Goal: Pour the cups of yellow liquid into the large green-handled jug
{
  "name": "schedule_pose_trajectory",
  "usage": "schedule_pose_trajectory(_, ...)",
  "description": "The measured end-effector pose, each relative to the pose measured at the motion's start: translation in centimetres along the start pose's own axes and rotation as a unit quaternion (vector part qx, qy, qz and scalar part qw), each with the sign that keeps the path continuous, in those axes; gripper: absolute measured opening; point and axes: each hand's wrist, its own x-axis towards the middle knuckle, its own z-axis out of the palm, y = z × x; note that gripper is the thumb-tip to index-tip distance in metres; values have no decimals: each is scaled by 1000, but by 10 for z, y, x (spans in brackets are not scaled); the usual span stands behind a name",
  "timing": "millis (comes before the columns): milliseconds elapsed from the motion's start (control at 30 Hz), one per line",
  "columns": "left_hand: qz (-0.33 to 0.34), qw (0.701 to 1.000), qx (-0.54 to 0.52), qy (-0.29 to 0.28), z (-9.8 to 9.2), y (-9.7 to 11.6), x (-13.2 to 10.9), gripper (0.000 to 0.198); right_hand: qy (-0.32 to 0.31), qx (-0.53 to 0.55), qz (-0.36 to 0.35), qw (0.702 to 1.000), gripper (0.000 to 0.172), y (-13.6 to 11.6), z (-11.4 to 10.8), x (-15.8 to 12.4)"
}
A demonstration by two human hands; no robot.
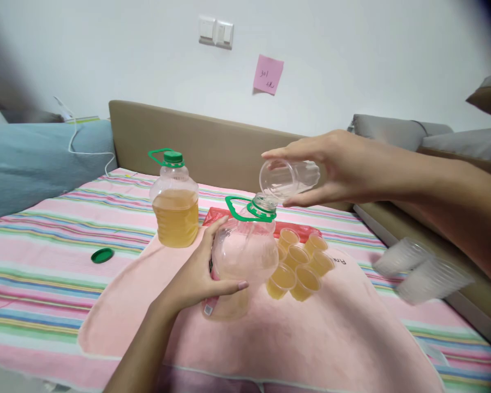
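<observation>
At centre, a clear, round-bodied plastic bottle with a green loop handle stands uncapped on a pink mat. A clear plastic cup lies on its side just above the neck, mouth toward the left of the frame; whether the two touch cannot be told. Good practice, as judged here, would be to align the rim with the narrow opening, brace the bottle upright, tilt slowly, and avoid squeezing the thin cup wall or nudging the amber-filled clear cups at right of centre. The left hand, half curled, is clamped on the bottle's left side, thumb across its front. The right hand, opened to the cup's width, pinches it between thumb and fingers.
</observation>
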Motion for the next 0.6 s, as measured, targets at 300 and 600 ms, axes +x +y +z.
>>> schedule_pose_trajectory(300, -1, 1000, 3, 0, 0, 0, 1, 132, -14, -21, -41, 999, 60, -5, -4, 6)
schedule_pose_trajectory(600, -3, 1000, 1, 4, -1, -1, 1, 134, -32, -47, -30, 998, 74, -9, -8, 13)
